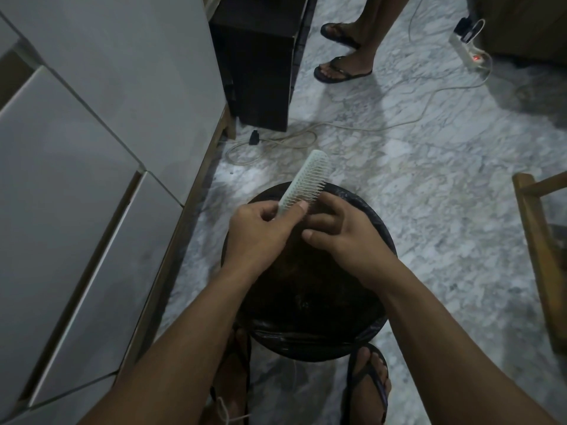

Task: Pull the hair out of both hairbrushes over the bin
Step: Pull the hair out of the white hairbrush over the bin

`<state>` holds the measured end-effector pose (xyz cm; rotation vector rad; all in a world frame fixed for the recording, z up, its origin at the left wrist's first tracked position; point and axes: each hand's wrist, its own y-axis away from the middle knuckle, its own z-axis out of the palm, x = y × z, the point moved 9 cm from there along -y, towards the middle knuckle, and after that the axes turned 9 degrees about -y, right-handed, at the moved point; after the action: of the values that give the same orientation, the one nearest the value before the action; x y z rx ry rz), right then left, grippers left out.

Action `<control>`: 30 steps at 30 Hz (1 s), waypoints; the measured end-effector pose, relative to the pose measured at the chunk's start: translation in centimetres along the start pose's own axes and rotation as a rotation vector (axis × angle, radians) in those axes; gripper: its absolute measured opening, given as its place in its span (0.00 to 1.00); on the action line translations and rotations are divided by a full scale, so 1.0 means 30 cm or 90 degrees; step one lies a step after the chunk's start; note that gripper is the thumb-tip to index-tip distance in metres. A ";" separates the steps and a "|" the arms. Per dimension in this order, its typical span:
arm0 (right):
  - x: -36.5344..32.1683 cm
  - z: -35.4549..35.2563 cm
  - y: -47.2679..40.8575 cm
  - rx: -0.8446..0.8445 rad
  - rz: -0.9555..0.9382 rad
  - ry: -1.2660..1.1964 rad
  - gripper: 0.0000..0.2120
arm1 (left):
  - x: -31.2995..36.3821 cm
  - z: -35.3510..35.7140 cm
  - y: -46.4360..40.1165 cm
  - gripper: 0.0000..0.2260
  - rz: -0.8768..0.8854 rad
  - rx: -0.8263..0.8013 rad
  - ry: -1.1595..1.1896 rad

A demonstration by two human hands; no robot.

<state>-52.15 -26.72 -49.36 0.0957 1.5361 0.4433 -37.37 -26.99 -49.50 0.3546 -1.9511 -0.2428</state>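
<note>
A pale green-white hairbrush (306,179) points up and away over the far rim of the round bin with its black liner (371,216). My left hand (264,228) grips the brush by its handle, thumb pressed along the lower bristle side. My right hand (343,231) is right beside it, fingers curled at the lower bristles; a dark wisp, probably hair, shows between fingertips and brush. Only one brush is in view.
White cabinet doors (92,179) run along the left. A black box (260,65) stands on the marble floor behind, with cables (306,133) and a power strip (466,53). Another person's sandalled feet (340,69) stand beyond. A wooden frame (540,246) is at right.
</note>
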 end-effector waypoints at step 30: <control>0.052 -0.034 0.027 -0.079 0.089 0.501 0.08 | -0.107 -0.041 -0.024 0.19 -0.228 0.004 0.186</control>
<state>-53.37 -25.67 -50.61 -0.0808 2.2740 0.7405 -34.96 -26.53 -51.99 0.7056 -1.5934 -0.3925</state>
